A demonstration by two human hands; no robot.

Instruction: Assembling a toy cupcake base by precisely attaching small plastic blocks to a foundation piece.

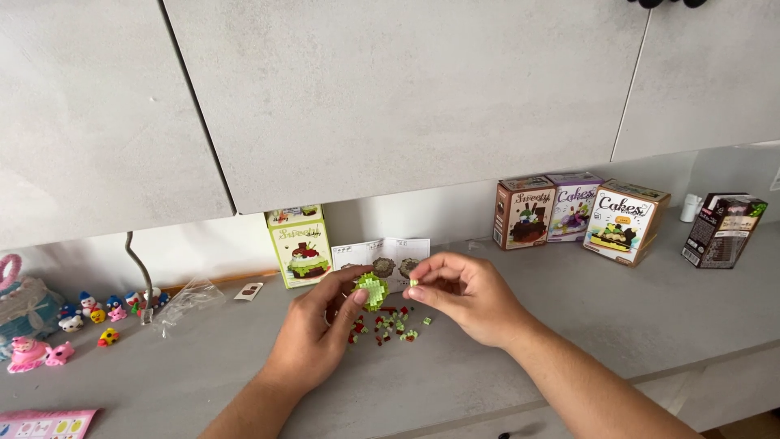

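Head view — green brick build in left hand

Light green brick disc; red, green loose bricks; grey counter.

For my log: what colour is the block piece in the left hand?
Light green; head view.

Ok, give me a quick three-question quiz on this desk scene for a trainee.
1. True or false: the left hand holds a green brick build.
2. What does the right hand pinch? A) a small green brick B) a red brick C) a leaflet
3. How many boxes stand in the group at the wall to the right of the hands?

Key:
1. True.
2. A.
3. Three side by side; a darker box stands apart, farther right.
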